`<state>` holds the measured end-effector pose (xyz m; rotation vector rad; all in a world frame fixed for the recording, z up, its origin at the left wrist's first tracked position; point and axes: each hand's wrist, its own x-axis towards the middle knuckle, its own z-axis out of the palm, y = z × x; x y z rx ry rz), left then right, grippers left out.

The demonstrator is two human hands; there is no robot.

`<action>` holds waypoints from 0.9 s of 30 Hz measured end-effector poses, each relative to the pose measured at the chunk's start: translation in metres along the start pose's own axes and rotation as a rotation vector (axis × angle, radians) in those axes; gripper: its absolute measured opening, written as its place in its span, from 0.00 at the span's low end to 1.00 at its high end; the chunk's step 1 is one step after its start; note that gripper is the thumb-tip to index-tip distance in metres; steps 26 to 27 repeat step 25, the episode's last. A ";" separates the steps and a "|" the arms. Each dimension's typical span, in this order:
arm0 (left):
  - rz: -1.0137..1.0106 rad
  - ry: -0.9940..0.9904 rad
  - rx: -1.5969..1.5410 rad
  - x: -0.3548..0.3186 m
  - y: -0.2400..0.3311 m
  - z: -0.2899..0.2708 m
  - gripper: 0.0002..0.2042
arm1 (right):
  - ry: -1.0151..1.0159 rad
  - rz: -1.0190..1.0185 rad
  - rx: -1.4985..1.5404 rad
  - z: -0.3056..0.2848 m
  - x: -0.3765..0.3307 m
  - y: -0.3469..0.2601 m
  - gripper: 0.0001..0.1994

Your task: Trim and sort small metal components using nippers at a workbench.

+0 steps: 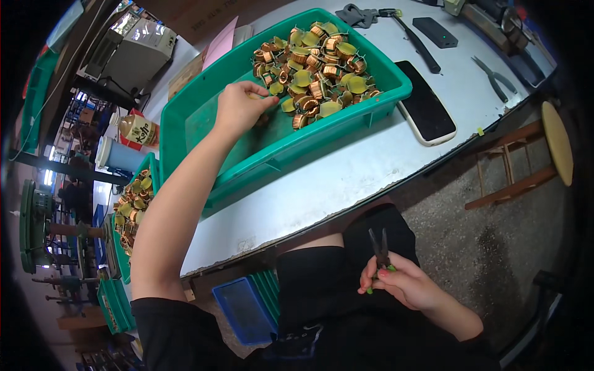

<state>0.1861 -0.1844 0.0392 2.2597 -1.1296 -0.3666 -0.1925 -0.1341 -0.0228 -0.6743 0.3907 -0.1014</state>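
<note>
My left hand (pixel 240 108) reaches into a large green tray (pixel 241 164) on the table. Its fingers are pinched on what looks like a copper coil, mostly hidden beneath them, with a bit of yellow showing. Right of that hand lies a heap of copper-wound coils (pixel 317 88), many with yellow-green plates. In front of my lap, below the table edge, my right hand (pixel 402 281) grips needle-nose pliers (pixel 381 250) with green handles. The jaws of the pliers point up and stand slightly apart, with nothing between them.
Right of the tray lie a phone (pixel 427 105), a black box (pixel 435 32), a black-handled tool (pixel 413 40) and other pliers (pixel 493 78). A second green bin (pixel 121 244) of coils stands left. A wooden stool (pixel 557 143) and a blue crate (pixel 244 310) are below the table.
</note>
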 end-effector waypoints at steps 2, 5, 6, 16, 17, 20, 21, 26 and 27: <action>-0.044 -0.014 -0.054 0.002 0.001 0.004 0.07 | -0.003 -0.011 -0.024 -0.001 0.001 0.001 0.07; 0.018 0.034 -0.125 0.002 0.004 0.010 0.11 | -0.015 -0.023 -0.074 -0.001 0.002 0.002 0.06; 0.040 0.049 -0.150 0.002 0.005 0.012 0.12 | -0.018 -0.027 -0.091 -0.001 0.002 0.002 0.06; 0.093 0.037 -0.211 0.010 0.000 0.018 0.18 | -0.021 -0.050 -0.226 -0.002 0.001 0.002 0.05; 0.095 0.039 -0.207 0.010 -0.001 0.015 0.18 | -0.024 -0.052 -0.224 -0.003 0.001 0.002 0.05; -0.078 0.031 -0.525 0.004 -0.007 0.001 0.20 | -0.018 -0.048 -0.253 -0.003 -0.002 -0.001 0.05; -0.136 0.035 -0.629 0.001 -0.011 -0.006 0.20 | -0.022 -0.046 -0.263 -0.004 -0.002 -0.001 0.05; -0.064 -0.248 -1.317 -0.015 -0.035 -0.045 0.23 | -0.012 -0.037 -0.171 -0.016 -0.007 0.012 0.07; -0.064 -0.248 -1.317 -0.015 -0.035 -0.045 0.23 | -0.012 -0.037 -0.171 -0.016 -0.007 0.012 0.07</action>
